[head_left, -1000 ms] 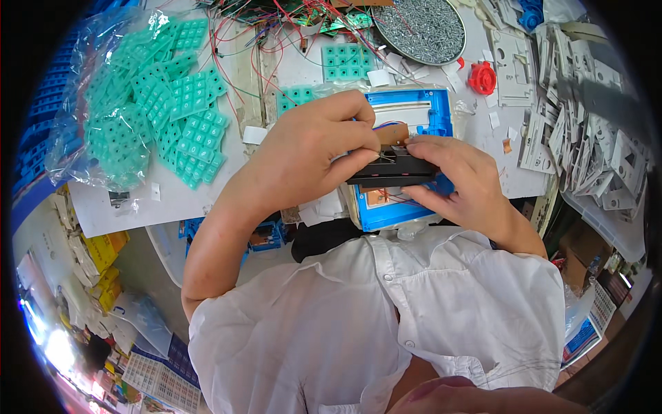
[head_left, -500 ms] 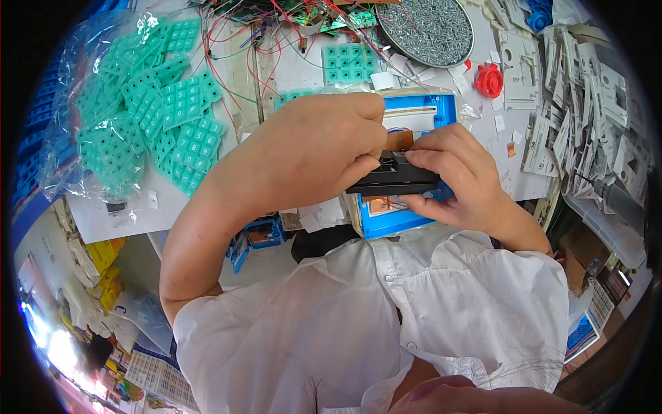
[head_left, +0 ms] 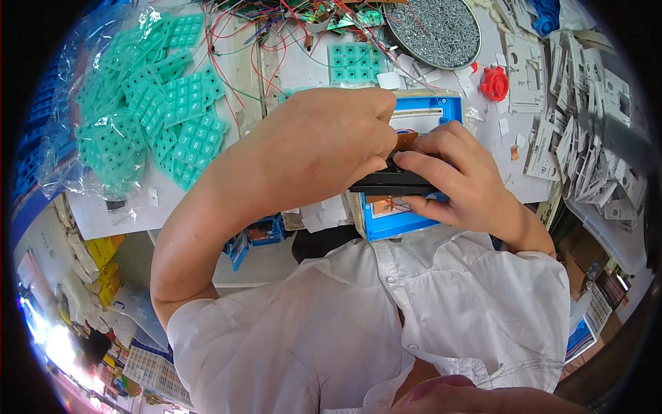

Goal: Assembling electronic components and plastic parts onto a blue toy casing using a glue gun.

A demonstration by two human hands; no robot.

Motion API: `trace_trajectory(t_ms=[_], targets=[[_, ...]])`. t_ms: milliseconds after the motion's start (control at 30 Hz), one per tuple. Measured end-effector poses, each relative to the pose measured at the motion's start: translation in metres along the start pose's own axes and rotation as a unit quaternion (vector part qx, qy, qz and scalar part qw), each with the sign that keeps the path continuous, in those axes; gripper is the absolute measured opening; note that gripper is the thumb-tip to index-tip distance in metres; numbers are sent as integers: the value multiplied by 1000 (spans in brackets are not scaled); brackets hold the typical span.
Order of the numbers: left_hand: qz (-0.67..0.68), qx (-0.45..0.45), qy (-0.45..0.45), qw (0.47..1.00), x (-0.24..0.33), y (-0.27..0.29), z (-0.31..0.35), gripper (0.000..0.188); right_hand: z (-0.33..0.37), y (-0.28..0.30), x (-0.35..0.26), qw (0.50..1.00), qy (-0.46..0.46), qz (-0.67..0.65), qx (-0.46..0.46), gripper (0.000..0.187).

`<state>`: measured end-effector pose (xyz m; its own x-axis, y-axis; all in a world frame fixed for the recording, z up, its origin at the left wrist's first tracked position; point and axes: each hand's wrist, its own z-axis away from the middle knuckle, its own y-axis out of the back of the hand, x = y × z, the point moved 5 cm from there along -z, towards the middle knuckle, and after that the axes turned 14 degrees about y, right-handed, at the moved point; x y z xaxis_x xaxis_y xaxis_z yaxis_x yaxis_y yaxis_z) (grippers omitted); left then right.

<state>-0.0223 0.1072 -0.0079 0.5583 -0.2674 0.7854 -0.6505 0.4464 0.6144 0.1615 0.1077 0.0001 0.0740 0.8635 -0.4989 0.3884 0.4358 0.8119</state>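
My right hand (head_left: 462,181) grips a long black plastic part (head_left: 389,183), with fingers over its top and the thumb under its near side. My left hand (head_left: 338,134) is closed at the part's left end, its fingertips bent down against it. What those fingertips pinch is hidden. A small brown board (head_left: 405,141) shows between the two hands. Under them lies an open blue plastic case (head_left: 452,109) with a white inner panel, thin wires and a copper-coloured piece.
Green rubber keypads (head_left: 183,100) lie heaped at the left, partly in clear plastic. A round tray (head_left: 476,52) of screws stands at the back, by tangled wires (head_left: 238,45). A red knob-like piece (head_left: 494,83) and stacked white plastic panels (head_left: 576,124) are at the right.
My left hand has shifted slightly right, closer to my right hand. The right fingers have moved left over the top of the black part. The whole view has shifted a little.
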Motion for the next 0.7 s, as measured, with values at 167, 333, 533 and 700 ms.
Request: trace_trajectory(t_ms=[167, 333, 533, 700], targets=[[-15, 11, -2, 1000, 1, -3, 0, 9, -10, 1, -3, 998, 4, 28, -47, 52], [-2, 18, 33, 999, 0, -7, 6, 9, -10, 1, -4, 995, -4, 33, -98, 50], [-22, 24, 79, 996, 7, -7, 13, 8, -11, 3, -7, 995, 12, 48, -88, 47], [-8, 34, 86, 996, 4, -10, 13, 8, -12, 4, -9, 994, 33, 66, -80, 45]])
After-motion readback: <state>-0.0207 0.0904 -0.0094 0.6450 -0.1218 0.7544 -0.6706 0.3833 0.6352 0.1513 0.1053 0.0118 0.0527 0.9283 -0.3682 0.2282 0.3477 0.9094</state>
